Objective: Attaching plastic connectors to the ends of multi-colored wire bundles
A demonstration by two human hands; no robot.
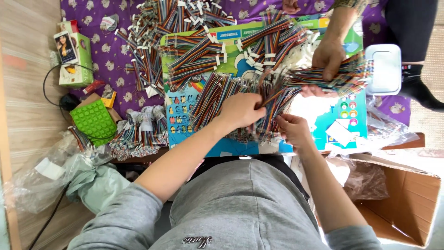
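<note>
The wires (273, 99) are thin, striped in many colours and end in small white plugs; they fan out in a loose bunch across the middle of the worktop (397, 139), lying on a bright picture board (319, 118). The left hand (241, 110) lies knuckles up on the bunch, its fingers curled down into the strands and closed on them. The right hand (292, 129) sits just beside it, its fingertips pinching a few strands at the near end.

More wire bundles (194, 51) are heaped over the far half of the board and onto the purple cloth (99, 55). Across the worktop another person's hand (327, 58) grips a flat sheaf of wires, close to the bunch. A white box (383, 69) stands at the right, and a green bubble mat (95, 121) and a green carton (74, 53) at the left.

The near edge of the worktop runs right under both wrists. An open cardboard box (402, 203) stands at the right of the lap, and crumpled plastic bags (51, 169) crowd the left.
</note>
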